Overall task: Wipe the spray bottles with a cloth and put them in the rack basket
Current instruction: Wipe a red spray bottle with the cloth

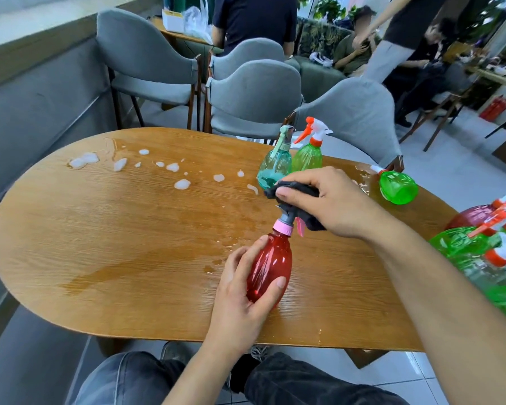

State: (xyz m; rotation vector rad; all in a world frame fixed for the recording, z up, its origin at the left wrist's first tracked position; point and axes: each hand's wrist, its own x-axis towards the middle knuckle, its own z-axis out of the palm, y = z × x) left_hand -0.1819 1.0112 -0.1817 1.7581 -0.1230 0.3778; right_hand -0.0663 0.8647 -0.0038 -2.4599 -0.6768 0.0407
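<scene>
The left hand (247, 290) grips the belly of a red spray bottle (270, 266), fingers and thumb curled around it, holding it tilted just above the near part of a wooden table (105, 258). The right hand (332, 201) clasps a dark cloth (297, 190) over the bottle's grey spray head, fingers wrapped around the cloth; a pink collar and pink trigger show below it.

Around the hands the oval tabletop is wet: a streak of water runs to the left of the left hand, and white foam blobs (181, 184) dot the far left side. Just beyond the right hand's fingers stand a teal spray bottle (275, 168) and a green spray bottle (308, 154), upright and side by side. To the right of that hand another green bottle (398, 185) lies on its side near the table's far edge. Further right, at the frame's edge, several red and green bottles (479, 244) crowd together; what holds them cannot be told.

Grey chairs (254, 95) line the table's far side, with seated people behind them. The table's near left half lies open.
</scene>
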